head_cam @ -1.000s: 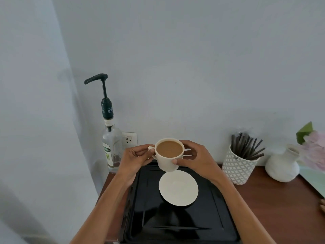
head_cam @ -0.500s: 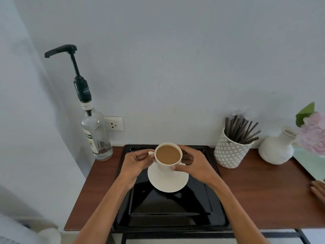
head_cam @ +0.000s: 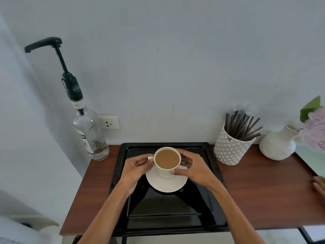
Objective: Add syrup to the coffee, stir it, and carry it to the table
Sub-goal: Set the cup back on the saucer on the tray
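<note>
While both hands cradle the cup [head_cam: 167, 162] on its saucer [head_cam: 166, 184], the left hand [head_cam: 136, 170] pinches the handle and the right hand [head_cam: 191, 170] wraps the wall; milky coffee fills it. Glossy black tray [head_cam: 175, 221] beneath; clear glass pump syrup bottle [head_cam: 88, 131] and stirrers [head_cam: 241, 126] beyond look untouched, so every step probably remains.

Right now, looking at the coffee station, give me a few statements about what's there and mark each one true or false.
1. Both the left hand and the right hand hold the cup. True.
2. The cup is empty. False: it holds light brown coffee.
3. The saucer lies on the black tray. True.
4. The syrup bottle stands on the tray. False: it stands on the wooden top, left of the tray.
5. The stir sticks lie loose on the tray. False: they stand in the patterned holder.
</note>
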{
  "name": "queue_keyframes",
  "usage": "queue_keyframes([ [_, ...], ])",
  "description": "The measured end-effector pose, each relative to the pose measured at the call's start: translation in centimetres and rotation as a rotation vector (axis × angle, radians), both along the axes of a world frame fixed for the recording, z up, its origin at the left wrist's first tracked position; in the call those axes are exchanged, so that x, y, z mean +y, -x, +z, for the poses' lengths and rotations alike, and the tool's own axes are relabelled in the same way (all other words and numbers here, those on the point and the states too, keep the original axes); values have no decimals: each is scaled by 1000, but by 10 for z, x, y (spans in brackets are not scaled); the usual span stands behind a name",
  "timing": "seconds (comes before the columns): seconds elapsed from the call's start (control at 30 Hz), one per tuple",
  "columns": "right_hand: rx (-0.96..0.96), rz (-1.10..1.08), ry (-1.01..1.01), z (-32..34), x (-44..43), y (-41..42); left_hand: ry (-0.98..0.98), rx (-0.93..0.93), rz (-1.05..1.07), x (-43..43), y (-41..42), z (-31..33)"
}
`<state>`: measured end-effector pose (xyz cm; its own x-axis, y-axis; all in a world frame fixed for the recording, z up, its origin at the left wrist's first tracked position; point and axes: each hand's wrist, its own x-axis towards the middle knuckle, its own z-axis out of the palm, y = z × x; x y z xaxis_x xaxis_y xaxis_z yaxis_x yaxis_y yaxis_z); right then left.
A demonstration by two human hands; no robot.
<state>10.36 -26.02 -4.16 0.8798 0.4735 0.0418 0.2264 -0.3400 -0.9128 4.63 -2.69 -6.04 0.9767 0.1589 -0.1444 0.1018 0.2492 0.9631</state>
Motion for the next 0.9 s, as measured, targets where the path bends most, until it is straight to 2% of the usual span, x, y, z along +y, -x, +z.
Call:
queue_keyframes([
  [0.47, 67, -10, -37, -5, -2, 2, -19, 44, -17, 2, -4, -3],
  [0.7, 86, -50, 73, 6, -14, 0, -27, 34, -48, 4, -4, -5],
  [0.77, 27, -145, 102, 19, -24, -3, -23, 32, -54, 5, -4, -6],
  [0.9, -225, -509, 85, 54, -58, -11, -11, 48, -57, 7, -6, -8],
])
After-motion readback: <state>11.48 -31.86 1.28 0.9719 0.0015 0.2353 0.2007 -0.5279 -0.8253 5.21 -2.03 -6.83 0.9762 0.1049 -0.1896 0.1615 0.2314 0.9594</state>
